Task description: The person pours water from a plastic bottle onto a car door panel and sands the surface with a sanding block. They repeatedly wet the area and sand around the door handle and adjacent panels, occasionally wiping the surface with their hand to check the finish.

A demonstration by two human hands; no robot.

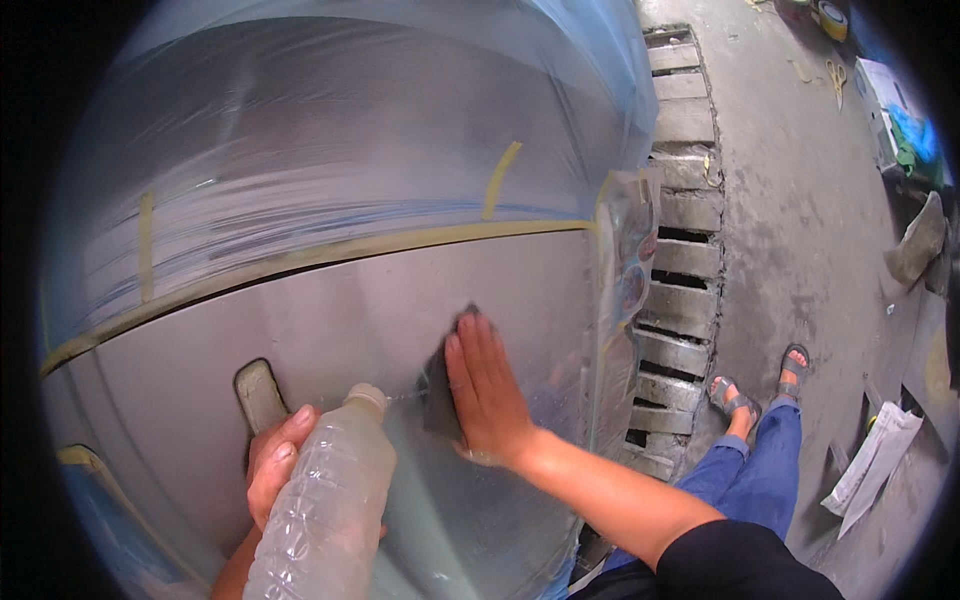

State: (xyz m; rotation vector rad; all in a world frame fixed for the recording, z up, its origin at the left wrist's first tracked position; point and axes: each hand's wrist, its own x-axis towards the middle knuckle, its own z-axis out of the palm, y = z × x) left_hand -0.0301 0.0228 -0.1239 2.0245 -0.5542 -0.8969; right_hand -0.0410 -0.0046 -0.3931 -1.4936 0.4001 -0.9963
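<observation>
My left hand (pixel 278 462) is wrapped round a clear, ribbed plastic bottle (pixel 325 500) with cloudy liquid inside. The bottle tilts up and to the right, and a thin trace of liquid shows beside its whitish top (pixel 368 395). Flat against a grey vehicle panel (pixel 310 310), my right hand (pixel 487 385) presses a dark sheet (pixel 438 400) that looks like sandpaper. The fingers are straight and close together, with the sheet showing at the fingertips and along the thumb side. Below it, the panel looks wet. A masked handle recess (pixel 260 395) sits left of the bottle.
Clear plastic film (pixel 350 120) covers the area above the panel, edged with yellow masking tape (pixel 400 243). A slatted drain grate (pixel 685 210) runs along the concrete floor. My sandaled feet (pixel 740 400) stand beside it. Scissors (pixel 837 80) and a box (pixel 885 110) lie at the far right.
</observation>
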